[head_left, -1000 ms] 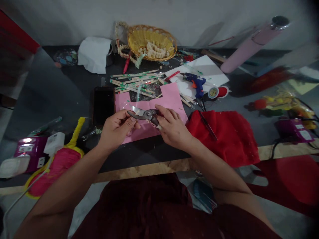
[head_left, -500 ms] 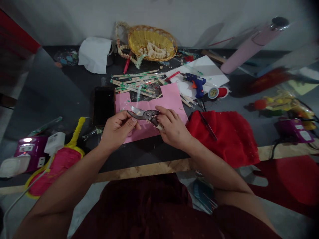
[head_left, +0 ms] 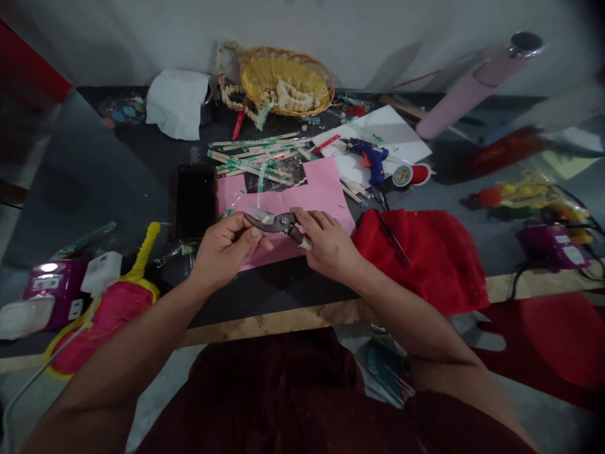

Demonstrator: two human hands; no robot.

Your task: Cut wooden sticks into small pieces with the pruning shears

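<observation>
My right hand (head_left: pixel 331 246) is wrapped round the handles of a pair of pruning shears (head_left: pixel 285 222), whose blades point left and stand apart. A small pale piece (head_left: pixel 269 219) shows between the blades. My left hand (head_left: pixel 227 246) is closed in a pinch right at the blade tips. What its fingers hold is mostly hidden; it may be the pale piece. Beneath both hands lies a pink sheet (head_left: pixel 326 183) with a cut-out in its far edge. Beyond it, several wooden sticks in green-printed clear wrappers (head_left: pixel 255 151) are piled loosely.
A phone (head_left: pixel 195 202) lies left of the sheet, a red cloth (head_left: pixel 420 258) right of it. Farther back are a blue glue gun (head_left: pixel 373 161), a red thread spool (head_left: pixel 418 174), a yellow basket (head_left: pixel 265 72) with pale pieces, and a pink bottle (head_left: pixel 472 88). A purple power box (head_left: pixel 57 284) sits at left.
The shears' blades stand a little farther apart, and the pale piece between them shows more clearly. Both hands stay in nearly the same place; the whole view shifts slightly.
</observation>
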